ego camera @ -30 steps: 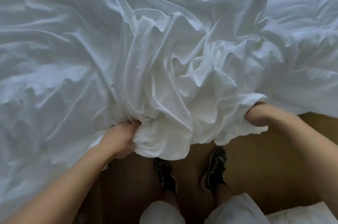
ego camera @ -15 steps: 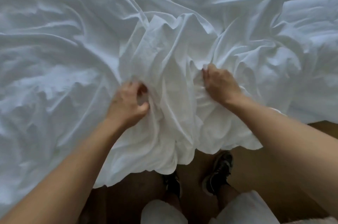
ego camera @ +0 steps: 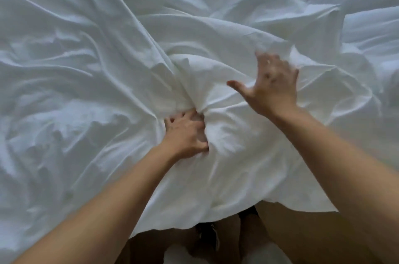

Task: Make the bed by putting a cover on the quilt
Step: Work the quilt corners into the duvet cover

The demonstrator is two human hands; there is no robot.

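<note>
A crumpled white quilt cover (ego camera: 108,69) spreads over the whole bed and hangs off its near edge. My left hand (ego camera: 186,134) grips a bunched fold of the cover near the middle, fingers curled into the cloth. My right hand (ego camera: 272,84) is further up and to the right, fingers spread and straight, just above or touching the cover; it is motion-blurred. I cannot tell the quilt apart from the cover among the white folds.
The near hem of the cover (ego camera: 226,216) hangs over a brown floor (ego camera: 280,220). My dark shoes (ego camera: 207,240) stand below it at the bottom centre. More white bedding (ego camera: 371,37) lies at the right.
Both hands let go of the near hem and moved up the bed. The left hand now grips a fold further in; the right hand opened and reached forward to the right.
</note>
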